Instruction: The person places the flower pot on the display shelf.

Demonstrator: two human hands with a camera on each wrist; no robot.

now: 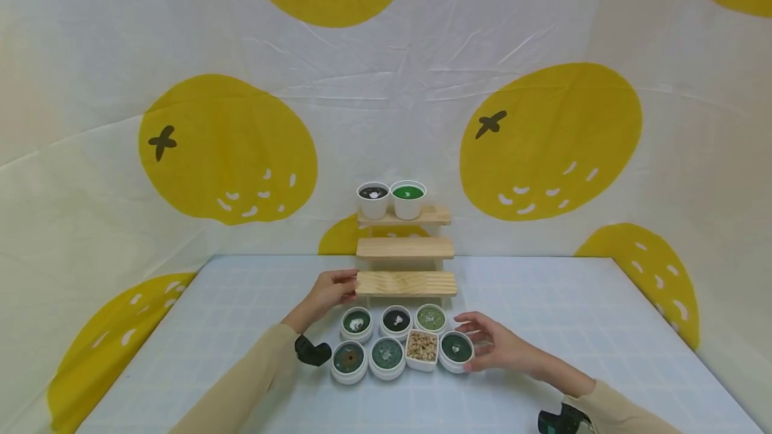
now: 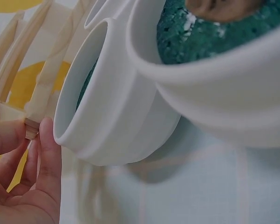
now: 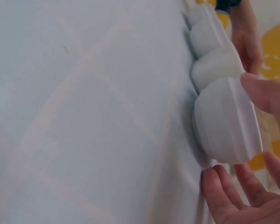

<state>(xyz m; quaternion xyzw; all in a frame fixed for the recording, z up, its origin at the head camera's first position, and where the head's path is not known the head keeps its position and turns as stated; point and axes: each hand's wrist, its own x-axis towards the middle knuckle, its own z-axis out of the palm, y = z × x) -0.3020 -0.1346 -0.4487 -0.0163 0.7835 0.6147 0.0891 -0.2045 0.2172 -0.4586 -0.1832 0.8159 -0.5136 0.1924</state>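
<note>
A wooden tiered stand (image 1: 405, 284) has three steps. My left hand (image 1: 328, 293) pinches the left end of its lowest step between thumb and fingers, as the left wrist view also shows. My right hand (image 1: 497, 347) curls round a white cup with dark green contents (image 1: 456, 347) at the right end of the front row. In the right wrist view the thumb (image 3: 265, 95) lies at the rim of this ribbed cup (image 3: 228, 123), the fingers at its other side. Left of it sits a square white dish of tan chopped bits (image 1: 421, 347).
More white cups stand close together before the stand, including a brown-centred one (image 1: 348, 357) and a dark one (image 1: 396, 319). On the top step are a black-filled cup (image 1: 373, 199) and a bright green one (image 1: 408, 199). A pale checked cloth (image 1: 603, 327) covers the table.
</note>
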